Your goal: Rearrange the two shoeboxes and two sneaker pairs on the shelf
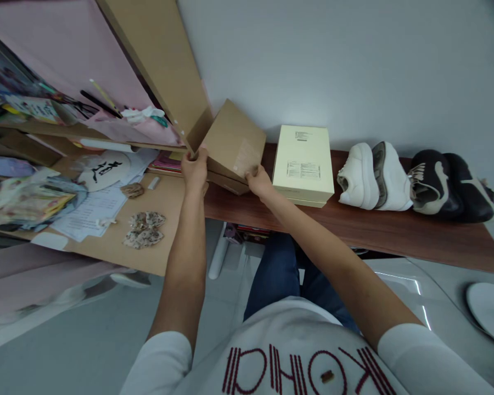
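A brown cardboard box (235, 140) sits tilted on the dark wooden shelf (313, 224), against the wall and beside the desk's upright side panel. My left hand (195, 169) is closed on its near left corner, close to the panel's lower edge. At the box's near right corner, my right hand (258, 181) pinches the edge with thumb and fingers. A pale yellow box (302, 159) with printed labels lies just right of my right hand, apart from it. The underside of the cardboard box is hidden.
White sneakers (372, 178) and black shoes (448, 186) stand farther right on the shelf. On the desk (164, 219) at left lie scrunchies (145, 229), papers (93, 211) and a white cap (105, 171). A white roll (219, 253) leans below.
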A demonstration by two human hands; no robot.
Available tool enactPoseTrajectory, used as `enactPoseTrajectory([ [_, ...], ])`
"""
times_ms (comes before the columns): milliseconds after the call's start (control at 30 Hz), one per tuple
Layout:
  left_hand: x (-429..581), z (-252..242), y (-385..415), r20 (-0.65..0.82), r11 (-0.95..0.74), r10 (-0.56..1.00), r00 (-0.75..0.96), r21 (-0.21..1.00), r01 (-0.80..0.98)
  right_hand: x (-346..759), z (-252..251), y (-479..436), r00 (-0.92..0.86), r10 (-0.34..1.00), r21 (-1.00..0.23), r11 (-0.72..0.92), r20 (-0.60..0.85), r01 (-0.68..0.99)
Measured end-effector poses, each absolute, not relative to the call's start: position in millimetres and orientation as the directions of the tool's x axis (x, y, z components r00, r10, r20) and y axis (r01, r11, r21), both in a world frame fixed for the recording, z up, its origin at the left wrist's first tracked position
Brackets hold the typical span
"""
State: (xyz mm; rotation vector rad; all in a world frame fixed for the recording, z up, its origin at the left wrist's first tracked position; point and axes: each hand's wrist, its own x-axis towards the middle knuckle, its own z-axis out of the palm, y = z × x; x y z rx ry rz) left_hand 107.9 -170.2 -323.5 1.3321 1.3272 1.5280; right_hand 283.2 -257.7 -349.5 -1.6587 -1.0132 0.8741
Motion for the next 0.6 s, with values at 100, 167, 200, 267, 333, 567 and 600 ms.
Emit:
enactPoseTrajectory([
  [100, 112, -319, -172, 0.337, -0.283, 0.918, -0.208, 0.926, 0.251, 282, -341, -257, 0.380, 0.920, -0.931, -0.218, -0.096, 0.293],
  [167, 114, -318, -175, 0.373, -0.309, 0.912, -0.171, 0.899, 0.310, 281, -334, -256, 0.348, 0.933, -0.925, -0.211, -0.094, 0.315],
  [200, 115, -317, -178, 0.382, -0.318, 0.912, -0.150, 0.889, 0.329, 281, -331, -255, 0.329, 0.941, -0.930, -0.194, -0.086, 0.313],
  [267, 117, -316, -183, 0.383, -0.320, 0.916, -0.118, 0.877, 0.358, 280, -324, -253, 0.293, 0.954, -0.944, -0.154, -0.066, 0.290],
  [333, 119, -314, -189, 0.370, -0.309, 0.924, -0.098, 0.872, 0.380, 279, -319, -251, 0.270, 0.961, -0.954, -0.129, -0.053, 0.271],
  [567, 125, -316, -196, 0.306, -0.281, 0.944, -0.120, 0.941, 0.191, 284, -326, -242, 0.302, 0.953, -0.966, -0.076, 0.002, 0.246],
  [600, 127, -318, -197, 0.277, -0.261, 0.954, -0.115, 0.955, 0.138, 286, -329, -240, 0.297, 0.954, -0.968, -0.042, 0.034, 0.246],
])
